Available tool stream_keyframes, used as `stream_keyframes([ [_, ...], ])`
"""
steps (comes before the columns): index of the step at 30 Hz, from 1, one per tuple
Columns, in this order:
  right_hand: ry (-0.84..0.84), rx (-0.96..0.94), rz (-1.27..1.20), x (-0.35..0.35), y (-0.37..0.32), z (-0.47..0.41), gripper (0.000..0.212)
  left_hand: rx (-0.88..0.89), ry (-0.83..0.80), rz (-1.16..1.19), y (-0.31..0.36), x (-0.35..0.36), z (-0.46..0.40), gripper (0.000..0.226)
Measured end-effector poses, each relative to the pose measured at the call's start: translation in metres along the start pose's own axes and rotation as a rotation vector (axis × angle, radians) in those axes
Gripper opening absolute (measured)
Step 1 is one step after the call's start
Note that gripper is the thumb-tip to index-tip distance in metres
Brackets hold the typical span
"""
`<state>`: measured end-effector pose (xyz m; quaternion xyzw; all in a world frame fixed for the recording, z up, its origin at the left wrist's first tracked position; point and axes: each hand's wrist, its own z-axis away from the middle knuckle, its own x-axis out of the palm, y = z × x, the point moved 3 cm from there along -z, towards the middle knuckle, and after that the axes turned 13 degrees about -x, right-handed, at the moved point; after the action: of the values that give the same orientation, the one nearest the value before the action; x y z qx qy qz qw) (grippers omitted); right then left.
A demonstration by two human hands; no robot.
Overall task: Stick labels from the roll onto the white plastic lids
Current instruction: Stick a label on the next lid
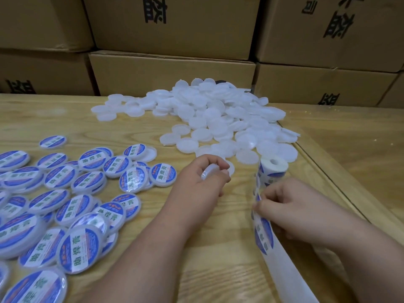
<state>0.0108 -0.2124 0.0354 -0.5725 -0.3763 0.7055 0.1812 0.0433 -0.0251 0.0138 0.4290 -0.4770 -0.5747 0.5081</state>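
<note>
Many labelled lids (65, 206) lie left; a big bare pile (218, 119) waits far. My left hand (205, 182) grips a lid (210, 171); my right hand (282, 206) pinches a label (258, 199) off the roll (272, 169).

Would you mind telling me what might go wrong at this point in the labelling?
1. The right hand pinches a label at the edge of the backing strip; it might crease or tear.
2. The left hand holds a blank lid edge-on, so the label could land off-centre.
3. The label roll stands on end beside the pile of blank lids; a tug may topple it.
</note>
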Motion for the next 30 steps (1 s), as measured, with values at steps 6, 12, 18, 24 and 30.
stream_keyframes([
  [6,0.062,-0.081,-0.243,0.015,0.004,-0.010,0.043,0.068,-0.186,-0.138,-0.002,0.009,0.004,0.015],
  [12,0.137,-0.171,-0.360,0.016,0.005,-0.016,0.017,0.100,-0.234,-0.234,-0.002,0.011,0.005,0.017],
  [18,0.105,-0.294,-0.416,0.016,0.003,-0.014,0.027,0.120,-0.213,-0.212,0.000,0.010,0.006,0.017],
  [24,0.124,-0.357,-0.386,0.017,0.002,-0.017,0.012,0.107,-0.209,-0.193,0.000,0.009,0.007,0.019],
  [30,0.180,-0.300,-0.367,0.014,0.005,-0.019,0.011,0.101,-0.079,-0.140,0.002,0.004,0.005,0.023],
])
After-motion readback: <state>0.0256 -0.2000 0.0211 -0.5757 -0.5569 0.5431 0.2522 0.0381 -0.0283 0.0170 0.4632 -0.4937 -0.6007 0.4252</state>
